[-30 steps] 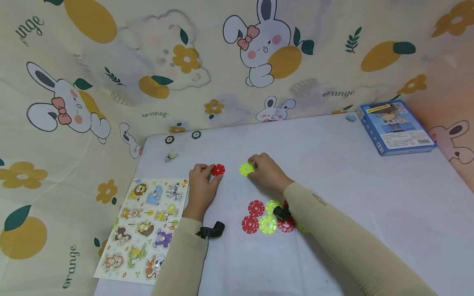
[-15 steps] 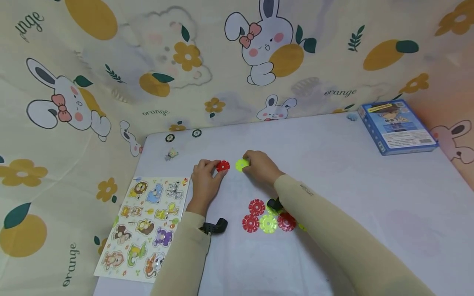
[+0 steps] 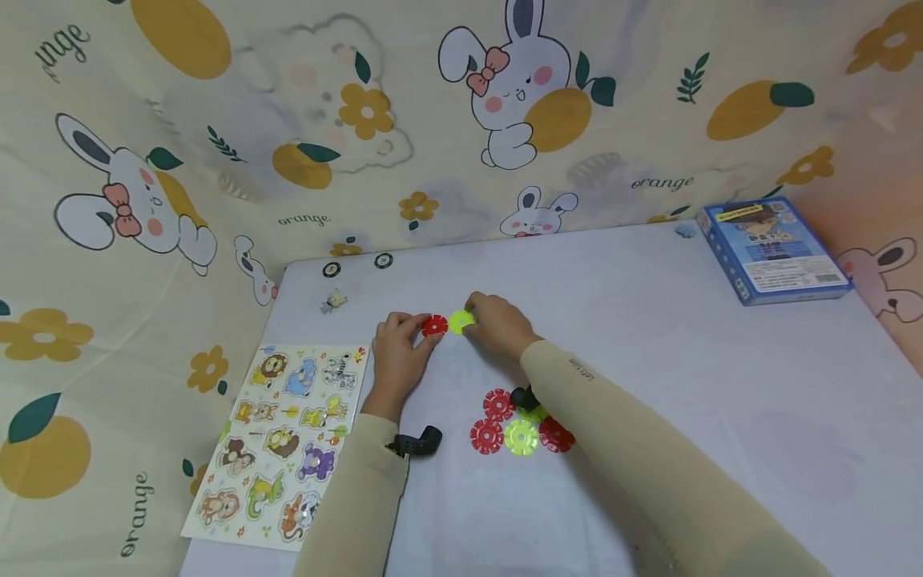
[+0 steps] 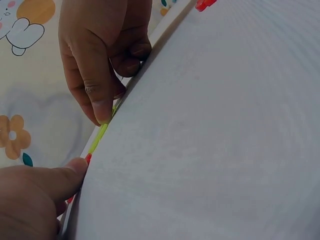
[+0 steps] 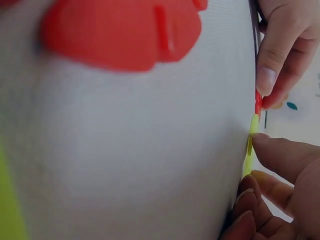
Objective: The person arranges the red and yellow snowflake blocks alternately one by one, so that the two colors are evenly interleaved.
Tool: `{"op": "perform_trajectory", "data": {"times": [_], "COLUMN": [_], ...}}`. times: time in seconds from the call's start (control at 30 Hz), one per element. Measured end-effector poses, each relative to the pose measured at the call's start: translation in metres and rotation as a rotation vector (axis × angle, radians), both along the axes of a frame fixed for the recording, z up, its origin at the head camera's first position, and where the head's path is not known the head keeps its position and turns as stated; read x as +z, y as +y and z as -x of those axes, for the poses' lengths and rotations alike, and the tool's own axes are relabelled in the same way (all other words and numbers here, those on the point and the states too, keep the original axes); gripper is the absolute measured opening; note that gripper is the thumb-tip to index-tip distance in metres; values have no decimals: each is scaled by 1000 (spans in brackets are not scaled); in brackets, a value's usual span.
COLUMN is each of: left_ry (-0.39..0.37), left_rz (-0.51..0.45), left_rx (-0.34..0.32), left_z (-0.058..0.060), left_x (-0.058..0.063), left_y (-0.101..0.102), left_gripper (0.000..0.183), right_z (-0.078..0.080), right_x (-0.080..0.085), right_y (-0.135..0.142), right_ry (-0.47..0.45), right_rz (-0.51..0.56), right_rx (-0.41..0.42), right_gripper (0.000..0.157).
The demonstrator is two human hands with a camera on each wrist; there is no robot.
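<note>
Head view — red disc (image 3: 435, 325) fingertip-pinched in left grip (image 3: 397, 354), yellow disc (image 3: 459, 322) in right grip (image 3: 502, 327) — touching.

Play corner with bunny-print backdrop (image 3: 440, 152)

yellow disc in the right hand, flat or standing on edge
Roughly flat: the yellow disc shows its round face in the head view, and only a thin edge in both wrist views.

In the head view, the left forearm (image 3: 356, 489) reaches forward and the left hand (image 3: 397, 358) holds a thumb-and-finger pinch; the right forearm (image 3: 642, 445) slants in from the right, and the right hand (image 3: 501, 327) pinches likewise, near the left, its remaining fingers (image 5: 246, 202) curled
</note>
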State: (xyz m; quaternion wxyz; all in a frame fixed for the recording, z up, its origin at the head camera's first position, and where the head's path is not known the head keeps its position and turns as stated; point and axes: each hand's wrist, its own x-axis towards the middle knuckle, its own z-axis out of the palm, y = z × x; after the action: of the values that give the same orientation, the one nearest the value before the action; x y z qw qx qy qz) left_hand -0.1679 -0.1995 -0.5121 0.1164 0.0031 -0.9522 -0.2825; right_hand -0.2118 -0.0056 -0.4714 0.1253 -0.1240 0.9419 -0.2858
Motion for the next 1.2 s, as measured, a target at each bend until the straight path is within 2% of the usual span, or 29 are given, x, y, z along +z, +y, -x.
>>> {"op": "perform_trajectory", "data": {"times": [0.2,0.33,0.5,0.57,0.63,0.7,0.8,0.97,1.07,1.2], "left_ry": [-5,30,129,119,70,11,-55,-78,-75,-69], "left_rz": [-3,7,81,149,236,316,400,422,416,406], "left_rx": [5,-16,-143,-208,-259,-286,-290,-279,-285,-291], "left_z": [-1,-2,-11,-17,-21,-25,-27,-25,-23,-21], "left_x": [1,-2,-4,-3,-3,-2,-3,-2,-2,-2], "left_y": [0,3,10,15,19,22,26,27,27,27], "left_gripper": [46,49,51,57,68,77,84,85,84,83], "right_z": [-1,-1,-2,-4,-7,-13,-26,-53,-69,-86], "right_x": [1,0,5,9,15,22,31,38,33,16], "right_y": [-1,1,16,26,39,53,79,126,152,180], "right_ry": [13,2,-54,-76,-93,-101,-111,-158,-164,-135], "right_rz": [-18,-8,116,188,255,315,412,594,612,529], "right_rx": [-10,-23,-4,15,25,29,17,12,7,12], "right_gripper": [45,45,44,42,43,44,49,48,44,51]}}
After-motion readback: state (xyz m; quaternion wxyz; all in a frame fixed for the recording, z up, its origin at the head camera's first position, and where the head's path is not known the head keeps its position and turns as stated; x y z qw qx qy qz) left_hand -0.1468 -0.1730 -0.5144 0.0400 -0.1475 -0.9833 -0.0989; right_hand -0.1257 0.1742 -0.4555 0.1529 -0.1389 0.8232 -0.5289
